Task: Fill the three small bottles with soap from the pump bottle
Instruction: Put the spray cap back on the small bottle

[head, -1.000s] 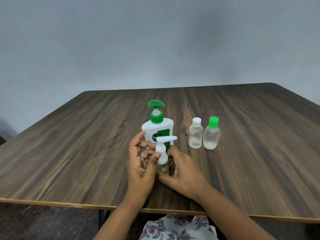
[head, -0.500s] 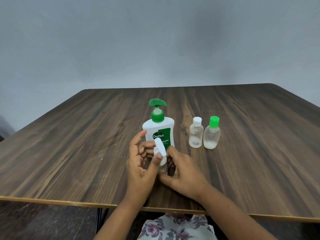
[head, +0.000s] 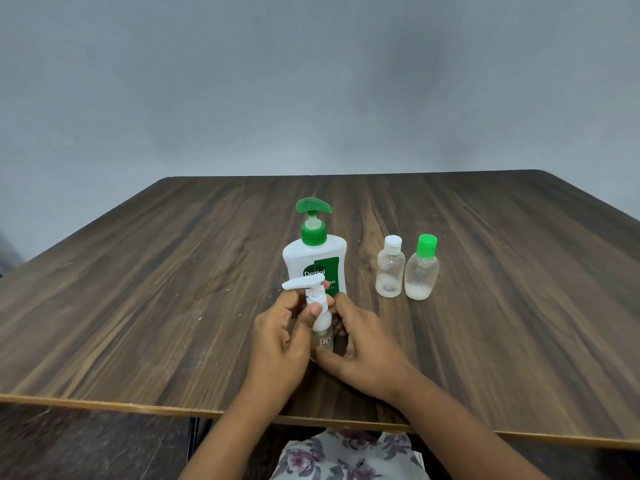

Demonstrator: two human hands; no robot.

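Note:
A small clear bottle [head: 323, 336] with a white pump top [head: 304, 284] stands near the table's front edge. My right hand [head: 363, 344] grips its body from the right. My left hand [head: 282, 336] pinches the white pump collar with thumb and fingers. Just behind stands the big white pump bottle [head: 317, 261] with a green pump head. To its right are two more small clear bottles, one with a white cap [head: 390, 268] and one with a green cap [head: 421, 270]; both show a little pale liquid at the bottom.
The dark wooden table [head: 138, 289] has its front edge close to my body. A grey wall rises behind it. Flowered cloth [head: 346, 455] shows below the table edge.
The white pump nozzle has turned from pointing right to pointing left as my left hand twists the top. My right hand has kept its hold on the bottle.

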